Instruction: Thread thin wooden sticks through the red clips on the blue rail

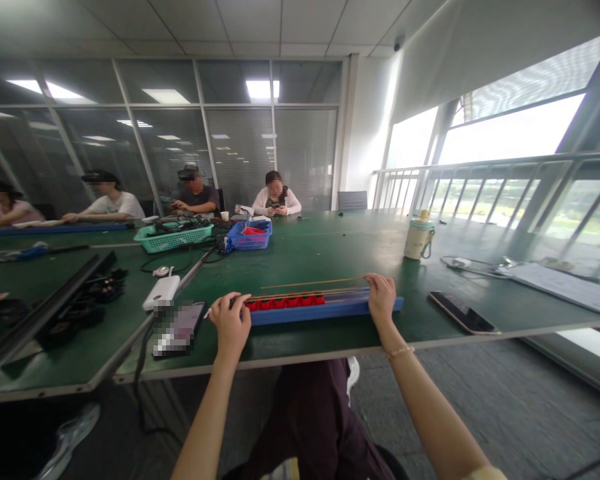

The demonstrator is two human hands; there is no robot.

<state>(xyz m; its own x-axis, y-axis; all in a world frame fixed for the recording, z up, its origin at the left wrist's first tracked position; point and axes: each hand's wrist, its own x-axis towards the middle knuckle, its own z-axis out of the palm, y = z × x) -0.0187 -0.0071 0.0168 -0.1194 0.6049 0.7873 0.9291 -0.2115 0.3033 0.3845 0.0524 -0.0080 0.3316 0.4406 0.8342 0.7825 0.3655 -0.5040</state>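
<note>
A long blue tray [320, 312] lies lengthwise on the table before me, with a row of red cup-like pieces [286, 303] in its left half. My left hand [231, 322] is closed at the tray's left end, and what its fingers grip is partly hidden. Over the right end, my right hand [382, 297] pinches one end of a thin yellowish stick [313, 283]. That stick reaches leftward above the tray's far side, its other end free. More thin yellowish lengths [343, 291] run along the tray between both hands.
Left of the tray are a phone [193, 323] and a white power bank [162, 293]. Another phone [463, 312] and a bottle [420, 237] stand to the right. Farther back are a green basket [173, 238] and a blue basket [251, 235]. Several people sit across the table.
</note>
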